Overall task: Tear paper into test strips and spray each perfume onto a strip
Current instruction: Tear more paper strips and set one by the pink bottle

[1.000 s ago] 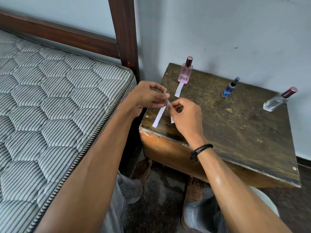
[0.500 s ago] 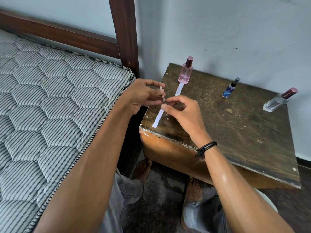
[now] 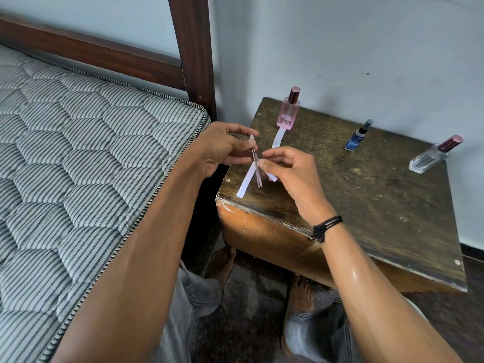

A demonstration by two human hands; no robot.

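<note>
My left hand [image 3: 222, 149] pinches the top of thin paper strips [image 3: 256, 166] held edge-on above the table's left corner. My right hand [image 3: 290, 169] pinches the same strips lower down; a white piece [image 3: 272, 177] sticks out below its thumb. One long white strip [image 3: 246, 182] lies flat on the wooden table [image 3: 366, 205], its far end reaching a pink perfume bottle [image 3: 287, 111]. A small blue bottle [image 3: 356, 136] stands farther right. A clear bottle with a dark pink cap [image 3: 432, 157] stands near the right edge.
A striped quilted mattress [image 3: 78, 166] lies to the left, with a dark wooden bedpost [image 3: 193, 53] behind my left hand. A pale wall [image 3: 366, 48] backs the table. My bare feet [image 3: 298, 292] and knees are on the dark floor below the table's front edge.
The paper has turned edge-on between my hands. My right hand has shifted slightly right and lower along the strips, and the strips now fan apart at their lower ends.
</note>
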